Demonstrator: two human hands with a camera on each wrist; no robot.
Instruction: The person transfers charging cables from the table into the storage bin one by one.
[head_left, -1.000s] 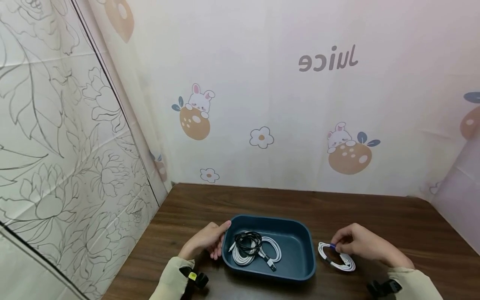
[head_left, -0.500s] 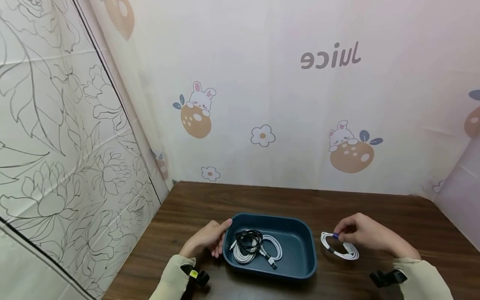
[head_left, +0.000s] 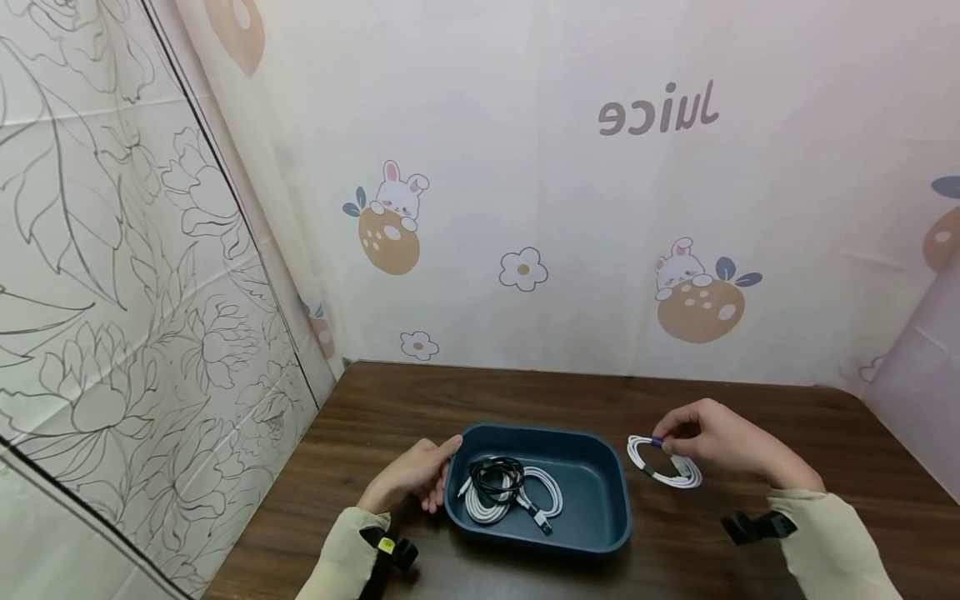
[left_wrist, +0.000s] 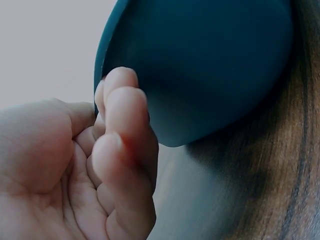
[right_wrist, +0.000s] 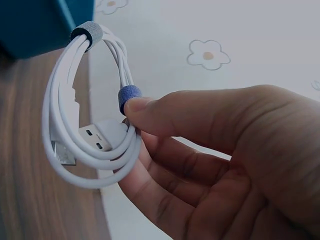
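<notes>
My right hand [head_left: 716,437] pinches a coiled white USB cable [right_wrist: 90,155] at its blue strap [right_wrist: 130,97], to the right of a dark blue box [head_left: 615,533]. A grey strap [right_wrist: 86,35] binds the far side of the coil, and metal plugs show within the loop. My left hand [head_left: 412,477] grips the box's left rim, thumb on top and curled fingers against the outer wall [left_wrist: 200,80]. Inside the box, at its left, lie a coiled black cable [head_left: 491,482] and white cables [head_left: 551,492] with a USB plug.
The box stands on a dark brown wooden table [head_left: 420,400]. Behind it hangs a pale printed curtain [head_left: 465,208], with a flower-patterned white sheet [head_left: 112,333] at the left.
My right hand has lifted the coiled white cable off the table, raising it and then bringing it slightly left, closer to the box. The left hand stays on the rim.
</notes>
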